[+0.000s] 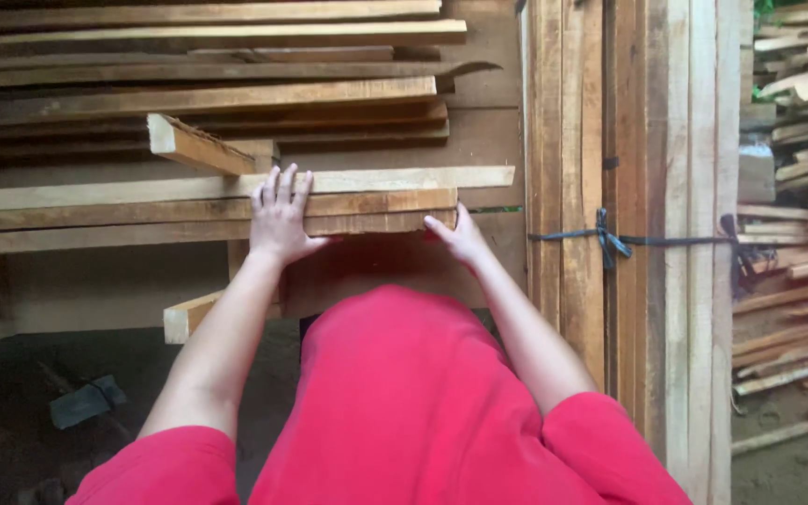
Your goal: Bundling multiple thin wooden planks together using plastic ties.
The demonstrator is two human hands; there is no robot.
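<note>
A stack of long sawn wooden planks (142, 201) lies crosswise in front of me, their cut ends toward the right. My left hand (281, 220) rests flat on the top planks with fingers spread, palm over the near edge. My right hand (460, 237) grips the end of the nearest plank (381, 223), thumb on its top and fingers wrapped under the end. A short angled wood block (198, 145) sticks up from the stack just beyond my left hand. My red clothing fills the lower part of the view.
More planks (208, 65) are piled behind. A bundle of upright boards (628, 187) tied with dark cord (610, 238) stands at the right. Scrap wood pieces (797, 187) are heaped at far right. A wooden support (189, 318) pokes out below the stack over dark ground.
</note>
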